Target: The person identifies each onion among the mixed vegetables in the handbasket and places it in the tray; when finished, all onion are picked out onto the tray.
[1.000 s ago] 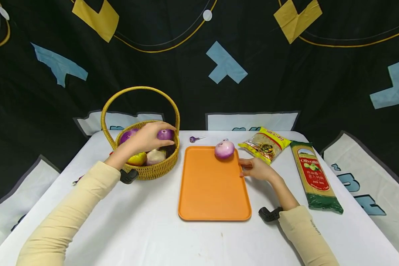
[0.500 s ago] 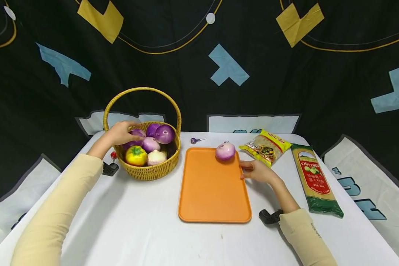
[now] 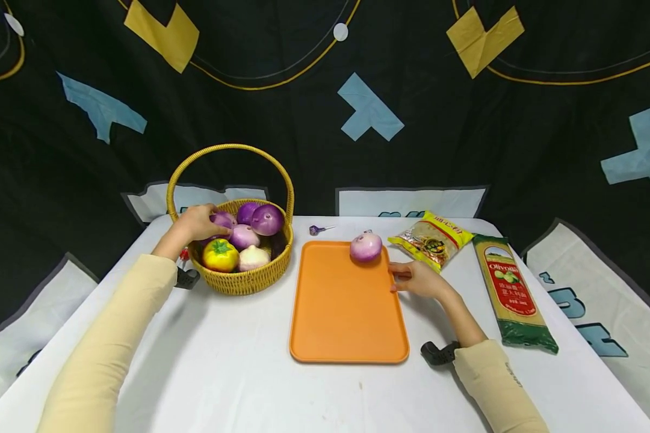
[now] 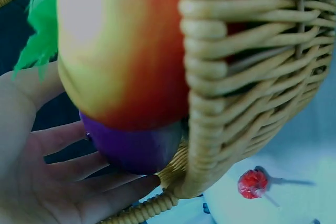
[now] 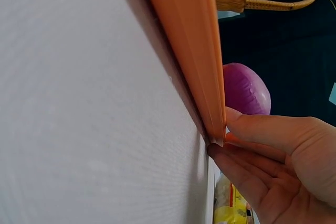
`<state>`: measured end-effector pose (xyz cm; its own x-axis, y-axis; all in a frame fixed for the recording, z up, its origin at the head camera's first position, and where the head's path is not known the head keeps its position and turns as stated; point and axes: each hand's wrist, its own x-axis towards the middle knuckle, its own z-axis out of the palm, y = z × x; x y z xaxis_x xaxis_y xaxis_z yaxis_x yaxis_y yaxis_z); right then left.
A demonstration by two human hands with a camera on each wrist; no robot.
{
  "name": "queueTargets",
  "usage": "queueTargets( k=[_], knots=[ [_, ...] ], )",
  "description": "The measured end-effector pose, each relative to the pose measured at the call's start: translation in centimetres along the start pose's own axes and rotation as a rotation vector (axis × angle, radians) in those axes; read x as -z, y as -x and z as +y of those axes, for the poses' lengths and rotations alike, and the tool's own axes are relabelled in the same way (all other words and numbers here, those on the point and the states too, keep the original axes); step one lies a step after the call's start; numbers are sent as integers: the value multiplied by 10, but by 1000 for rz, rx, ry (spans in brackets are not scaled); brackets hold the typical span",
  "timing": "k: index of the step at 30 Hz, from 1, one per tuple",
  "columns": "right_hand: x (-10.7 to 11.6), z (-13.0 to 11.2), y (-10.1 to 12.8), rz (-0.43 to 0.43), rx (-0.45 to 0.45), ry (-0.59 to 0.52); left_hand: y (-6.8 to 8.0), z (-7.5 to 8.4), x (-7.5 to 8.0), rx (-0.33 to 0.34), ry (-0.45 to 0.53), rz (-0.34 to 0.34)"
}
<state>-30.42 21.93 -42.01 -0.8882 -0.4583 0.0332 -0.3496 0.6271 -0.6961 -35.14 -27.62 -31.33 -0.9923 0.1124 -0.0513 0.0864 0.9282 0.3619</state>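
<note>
My left hand [image 3: 197, 222] reaches over the left rim of the wicker basket [image 3: 242, 284], its fingers round a purple onion [image 4: 137, 145]. That onion is partly hidden by the hand in the head view and by a yellow-and-red tomato [image 4: 123, 51] with a green top in the left wrist view. Also in the basket are more purple onions [image 3: 268, 220] and a pale bulb [image 3: 253, 257]. My right hand [image 3: 419, 278] pinches the right edge of the orange tray [image 3: 349, 313], thumb on top and fingers beneath. A pinkish-purple onion [image 3: 365, 246] sits at the tray's far right corner.
Behind the tray lies a purple lollipop [image 3: 315, 230]. A red lollipop [image 4: 253, 183] lies left of the basket. To the right are a yellow food packet [image 3: 432, 239] and a green-ended pasta bag [image 3: 511, 288]. The basket's tall handle [image 3: 230, 147] arches above it.
My left hand moved from the basket's right side to its left, lifted slightly, then came down at the left purple onion. The right hand stays at the tray edge.
</note>
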Motion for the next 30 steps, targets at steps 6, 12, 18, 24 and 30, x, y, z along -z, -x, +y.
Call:
queueTargets(
  k=[6, 12, 18, 24, 30],
  knots=[
    [1, 1, -1, 4, 7, 15, 2, 0, -4, -54, 44, 154],
    [1, 2, -1, -1, 3, 13, 14, 12, 2, -112, 118, 293],
    [0, 2, -1, -4, 0, 7, 39, 39, 0, -193, 209, 415],
    [0, 1, 0, 0, -7, 16, 54, 79, -20, -347, 236, 438],
    [0, 0, 0, 1, -10, 9, 49, 120, -56, -500, 227, 316]
  ],
)
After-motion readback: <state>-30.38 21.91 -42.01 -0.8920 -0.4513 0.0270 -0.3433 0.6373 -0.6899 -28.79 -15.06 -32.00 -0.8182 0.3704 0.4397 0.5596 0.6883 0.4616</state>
